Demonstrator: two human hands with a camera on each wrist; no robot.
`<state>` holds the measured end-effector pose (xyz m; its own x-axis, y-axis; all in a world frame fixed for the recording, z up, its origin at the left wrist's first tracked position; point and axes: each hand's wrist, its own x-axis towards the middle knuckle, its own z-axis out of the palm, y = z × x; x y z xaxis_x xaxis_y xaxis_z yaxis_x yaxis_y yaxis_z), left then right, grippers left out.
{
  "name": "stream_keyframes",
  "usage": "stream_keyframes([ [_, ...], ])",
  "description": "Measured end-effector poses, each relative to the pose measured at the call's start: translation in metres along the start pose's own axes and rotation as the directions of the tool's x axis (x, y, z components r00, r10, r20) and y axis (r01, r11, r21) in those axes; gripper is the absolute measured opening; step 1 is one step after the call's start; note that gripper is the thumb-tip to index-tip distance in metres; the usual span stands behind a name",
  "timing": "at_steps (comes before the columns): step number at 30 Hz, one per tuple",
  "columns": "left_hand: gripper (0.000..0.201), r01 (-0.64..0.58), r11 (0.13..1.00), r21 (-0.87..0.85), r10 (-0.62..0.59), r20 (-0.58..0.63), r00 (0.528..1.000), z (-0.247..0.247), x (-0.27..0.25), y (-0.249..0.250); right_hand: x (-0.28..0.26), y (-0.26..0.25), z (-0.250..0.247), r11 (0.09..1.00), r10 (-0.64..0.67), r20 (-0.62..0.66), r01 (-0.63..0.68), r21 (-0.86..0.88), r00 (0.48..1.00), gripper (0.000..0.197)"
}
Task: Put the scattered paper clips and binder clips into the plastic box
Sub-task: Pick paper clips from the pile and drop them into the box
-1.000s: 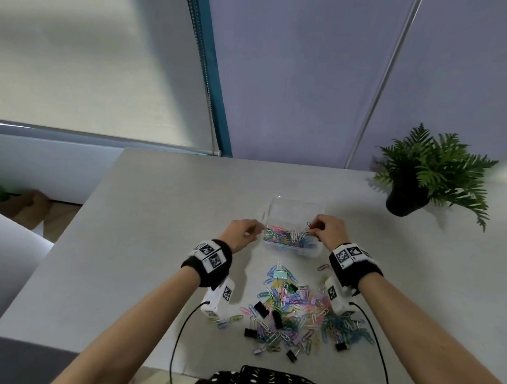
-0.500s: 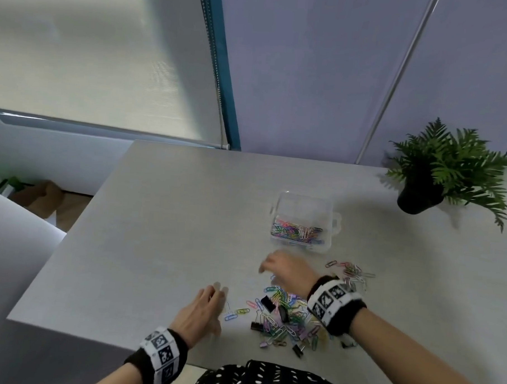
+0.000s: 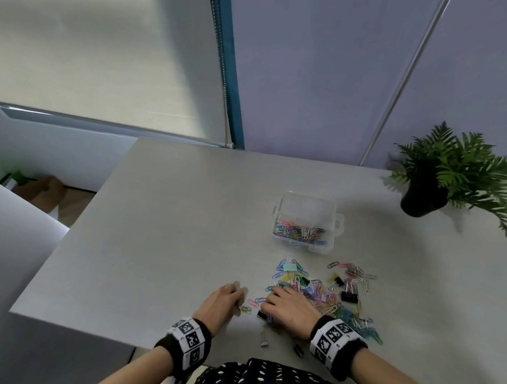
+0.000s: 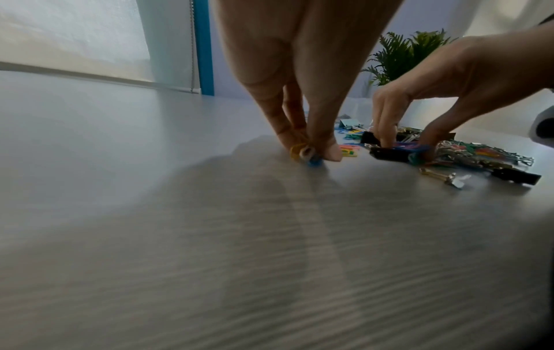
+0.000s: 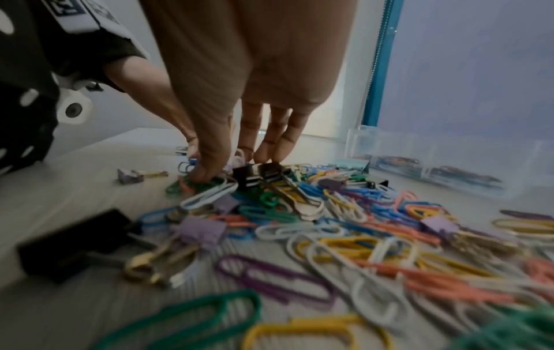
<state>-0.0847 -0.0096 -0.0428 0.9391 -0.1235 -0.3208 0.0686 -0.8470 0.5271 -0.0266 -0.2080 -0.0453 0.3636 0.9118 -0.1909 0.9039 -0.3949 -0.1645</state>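
Pinching paper clips [image 4: 308, 155] in your left hand [image 3: 219, 306], your right hand [image 3: 288, 312] clawing the pile [image 3: 323, 293]: interlocked clips could spill short of the plastic box [image 3: 306, 223].

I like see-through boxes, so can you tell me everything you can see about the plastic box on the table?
The plastic box is clear, small and roughly square, with rounded corners and a little tab on each side. It stands upright and open on the grey table, with no lid on it. A layer of colourful paper clips lies on its bottom, mostly along the near side. It sits just beyond the scattered pile of clips, left of the potted plant. Neither hand touches it.
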Motion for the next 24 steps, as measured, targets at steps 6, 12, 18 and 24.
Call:
stream_keyframes([
  [6, 0.014, -0.050, 0.992, 0.113, 0.047, 0.033, 0.998, -0.002, -0.002, 0.007, -0.006, 0.006, -0.008, 0.979, 0.141, -0.054, -0.131, 0.156, 0.989, 0.014],
  [12, 0.010, 0.035, 0.999, 0.002, -0.035, 0.145, 0.989, -0.008, 0.009, -0.007, -0.010, 0.021, -0.013, 0.672, 0.435, 0.054, -0.364, 0.645, 0.899, 0.009],
  [18, 0.021, 0.195, 0.891, -0.409, -0.138, 0.166, 0.976, -0.035, 0.027, -0.007, -0.018, 0.034, -0.026, 0.188, 0.585, 0.146, -0.309, 0.932, 0.798, 0.012],
  [24, 0.019, 0.137, 0.734, -0.665, -0.108, 0.086, 0.990, -0.071, 0.080, 0.033, -0.023, 0.060, -0.049, -0.058, 0.717, 0.145, -0.148, 0.987, 0.682, 0.013],
])
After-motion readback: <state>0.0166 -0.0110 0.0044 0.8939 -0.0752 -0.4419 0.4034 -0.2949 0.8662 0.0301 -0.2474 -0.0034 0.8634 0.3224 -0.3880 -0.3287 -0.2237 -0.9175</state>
